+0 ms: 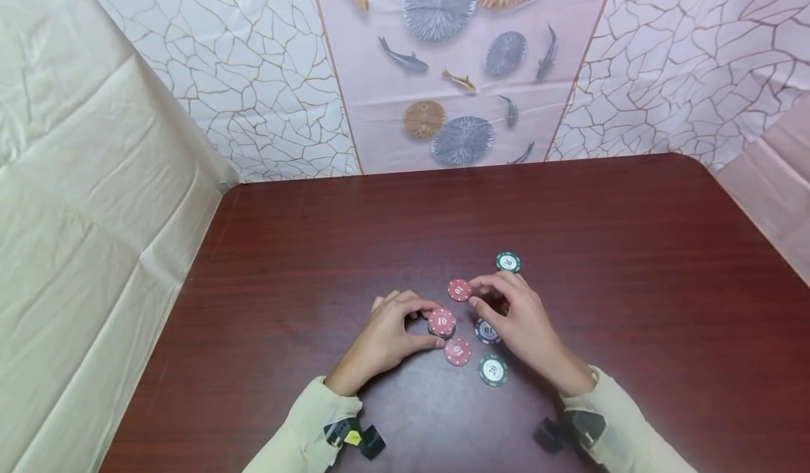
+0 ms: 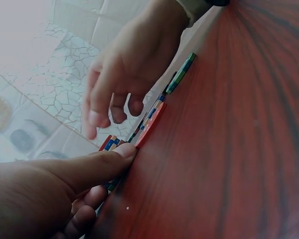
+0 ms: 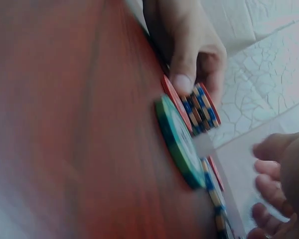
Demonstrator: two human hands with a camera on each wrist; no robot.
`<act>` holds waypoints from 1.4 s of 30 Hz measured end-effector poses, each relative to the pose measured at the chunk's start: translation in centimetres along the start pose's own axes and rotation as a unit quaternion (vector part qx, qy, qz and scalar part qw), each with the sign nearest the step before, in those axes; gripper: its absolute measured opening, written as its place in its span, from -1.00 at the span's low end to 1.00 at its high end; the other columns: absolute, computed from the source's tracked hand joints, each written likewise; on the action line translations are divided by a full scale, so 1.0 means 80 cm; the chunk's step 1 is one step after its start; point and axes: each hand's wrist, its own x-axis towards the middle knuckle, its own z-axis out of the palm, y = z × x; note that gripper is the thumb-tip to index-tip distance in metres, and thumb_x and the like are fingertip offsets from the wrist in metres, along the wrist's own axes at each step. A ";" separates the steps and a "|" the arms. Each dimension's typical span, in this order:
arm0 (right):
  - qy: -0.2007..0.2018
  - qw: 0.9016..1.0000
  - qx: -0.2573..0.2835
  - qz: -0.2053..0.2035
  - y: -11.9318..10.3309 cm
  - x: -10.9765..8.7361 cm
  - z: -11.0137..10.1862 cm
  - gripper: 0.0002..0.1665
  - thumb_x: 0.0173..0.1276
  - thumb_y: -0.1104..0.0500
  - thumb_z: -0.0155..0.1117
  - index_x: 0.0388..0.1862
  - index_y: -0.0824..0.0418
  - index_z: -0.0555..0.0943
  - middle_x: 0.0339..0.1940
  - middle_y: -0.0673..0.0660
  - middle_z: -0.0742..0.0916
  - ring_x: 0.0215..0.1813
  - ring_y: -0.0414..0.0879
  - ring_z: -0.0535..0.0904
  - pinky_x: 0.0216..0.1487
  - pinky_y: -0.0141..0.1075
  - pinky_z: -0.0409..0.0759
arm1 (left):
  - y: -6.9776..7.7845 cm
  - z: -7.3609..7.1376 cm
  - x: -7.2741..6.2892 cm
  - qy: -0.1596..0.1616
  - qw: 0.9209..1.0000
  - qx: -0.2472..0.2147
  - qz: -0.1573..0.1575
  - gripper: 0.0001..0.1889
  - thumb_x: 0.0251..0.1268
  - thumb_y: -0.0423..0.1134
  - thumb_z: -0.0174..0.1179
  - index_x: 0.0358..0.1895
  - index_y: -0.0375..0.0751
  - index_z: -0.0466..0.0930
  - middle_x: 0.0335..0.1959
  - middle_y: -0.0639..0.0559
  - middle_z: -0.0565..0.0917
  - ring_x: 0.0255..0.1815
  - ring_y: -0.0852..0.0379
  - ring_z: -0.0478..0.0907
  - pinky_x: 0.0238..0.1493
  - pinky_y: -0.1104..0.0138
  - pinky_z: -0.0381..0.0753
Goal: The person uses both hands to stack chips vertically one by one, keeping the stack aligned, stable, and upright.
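My left hand holds a short stack of poker chips between thumb and index finger; a red chip marked 10 tops it. In the right wrist view, the stack shows several striped edges. Close to the thumb lies a loose red chip on the table. My right hand hovers with loosely bent fingers, its fingertips beside another red chip; whether they touch it I cannot tell. A dark blue chip sits partly under that hand. Nothing shows between the right fingers in either wrist view.
A green 20 chip lies nearer me, and another green chip lies beyond the right hand. More chips are partly hidden beneath that hand. The dark red wooden table meets patterned cloth at its back edge.
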 end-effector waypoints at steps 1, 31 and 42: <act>-0.007 1.000 -0.008 0.004 0.001 0.002 -0.001 -0.71 0.31 0.33 0.54 0.00 0.17 0.77 -0.22 -0.01 0.69 -0.11 -0.12 0.55 -0.09 -0.27 0.52 | 0.000 0.000 0.000 0.000 1.000 0.000 0.000 -0.50 0.01 -0.03 0.69 0.09 0.04 0.82 -0.25 0.29 0.67 -0.15 0.26 0.47 0.01 0.22 0.28; -0.117 0.988 -0.104 0.011 0.015 0.040 0.005 -0.60 0.22 0.28 0.61 0.04 0.09 0.77 -0.04 0.17 0.70 0.07 0.16 0.46 0.14 0.10 0.34 | -0.003 -0.001 0.001 -0.007 1.000 0.006 -0.002 -0.49 0.03 -0.02 0.68 0.11 0.04 0.81 -0.22 0.30 0.66 -0.17 0.28 0.44 0.01 0.23 0.28; -0.120 0.987 -0.111 -0.002 0.007 0.036 0.011 -0.49 0.27 0.26 0.59 0.20 0.10 0.70 -0.10 0.08 0.79 -0.02 0.06 0.49 0.08 0.05 0.26 | -0.003 -0.006 0.001 -0.015 1.000 0.018 0.000 -0.50 0.07 0.01 0.66 0.12 0.06 0.81 -0.21 0.29 0.65 -0.13 0.26 0.45 0.04 0.22 0.29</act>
